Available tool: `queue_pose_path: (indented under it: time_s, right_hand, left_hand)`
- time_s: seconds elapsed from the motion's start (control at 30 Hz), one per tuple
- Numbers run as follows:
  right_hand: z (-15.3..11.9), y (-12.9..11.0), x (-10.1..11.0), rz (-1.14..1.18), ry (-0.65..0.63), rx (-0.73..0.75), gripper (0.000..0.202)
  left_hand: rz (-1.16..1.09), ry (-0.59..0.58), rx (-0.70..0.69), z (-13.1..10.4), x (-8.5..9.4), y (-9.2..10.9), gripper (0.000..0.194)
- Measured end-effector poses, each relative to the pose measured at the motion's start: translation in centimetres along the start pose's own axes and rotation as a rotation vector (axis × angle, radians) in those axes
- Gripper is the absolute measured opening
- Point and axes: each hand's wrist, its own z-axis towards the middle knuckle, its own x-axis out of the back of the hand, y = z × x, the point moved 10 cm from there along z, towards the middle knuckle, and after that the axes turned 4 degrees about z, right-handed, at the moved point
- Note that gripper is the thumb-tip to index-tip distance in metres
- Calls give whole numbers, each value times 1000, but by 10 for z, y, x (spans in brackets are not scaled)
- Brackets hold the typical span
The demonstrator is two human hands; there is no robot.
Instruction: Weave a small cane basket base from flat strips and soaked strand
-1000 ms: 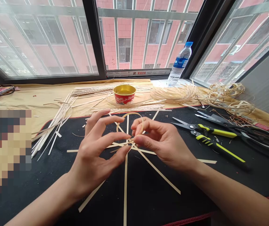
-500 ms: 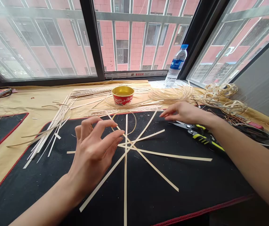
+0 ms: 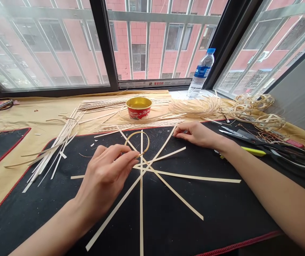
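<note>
Flat bamboo strips (image 3: 179, 175) cross one another in a star on the black mat (image 3: 221, 213). My left hand (image 3: 112, 170) is closed, with thumb and forefinger pinched on a thin bamboo ring (image 3: 148, 142) just above the far left part of the star. At the far right of the star, my right hand (image 3: 192, 135) has its fingertips pressed together at the outer end of one strip pointing away from me. Its fingers partly hide that end. Pliers with yellow-green handles (image 3: 253, 152) lie partly behind my right forearm, and black-handled scissors (image 3: 283, 147) lie beyond it.
A red bowl (image 3: 138, 113) with a gold inside stands behind the mat. Loose strips (image 3: 58, 149) lie at left, and coiled bamboo (image 3: 197, 106) lies at the back right. A water bottle (image 3: 200, 76) stands by the window.
My left thumb and forefinger have closed on the ring, which now sits slightly left and more upright. My right hand has moved left and nearer to a strip end, its fingers drawn together.
</note>
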Motion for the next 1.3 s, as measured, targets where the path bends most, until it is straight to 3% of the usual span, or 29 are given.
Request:
queue_pose_path:
  time_s: [0.27, 0.43, 0.57, 0.7, 0.8, 0.93, 0.97, 1.03, 1.1, 1.17, 1.23, 1.3]
  right_hand:
    - [-10, 7, 12, -155, 71, -4, 16]
    - [-3, 1, 0, -270, 95, 92, 20]
    - [2, -10, -10, -369, 53, 152, 21]
    - [4, -14, -9, -395, 61, 161, 17]
    - [-1, -10, 6, -348, 114, 124, 11]
    - [-21, -21, 50, -225, 291, 36, 15]
    - [-29, -25, 65, -77, 397, -20, 16]
    - [-42, -47, 76, 177, 476, -53, 15]
    - [-45, -81, 69, 304, 449, -24, 12]
    - [-41, -113, 46, 413, 346, 7, 9]
    - [-34, -133, 15, 555, 196, -13, 23]
    - [-28, -138, -8, 674, 118, -72, 19]
  left_hand:
    - [-89, 9, 37, -2, -4, -3, 18]
    - [-187, 26, 140, -2, -2, -10, 13]
    - [-348, 6, 293, -2, -6, -21, 6]
    - [-572, -43, 578, -10, -20, -42, 6]
    - [-741, -79, 745, -17, -30, -50, 7]
    - [-872, -65, 832, -16, -32, -50, 5]
    - [-887, -51, 836, -16, -30, -49, 5]
    - [-905, -22, 834, -15, -28, -48, 5]
    - [-922, 6, 831, -15, -26, -48, 6]
    - [-939, 21, 832, -16, -27, -48, 7]
    - [-946, 26, 829, -17, -28, -49, 8]
    - [-937, 44, 812, -18, -26, -49, 8]
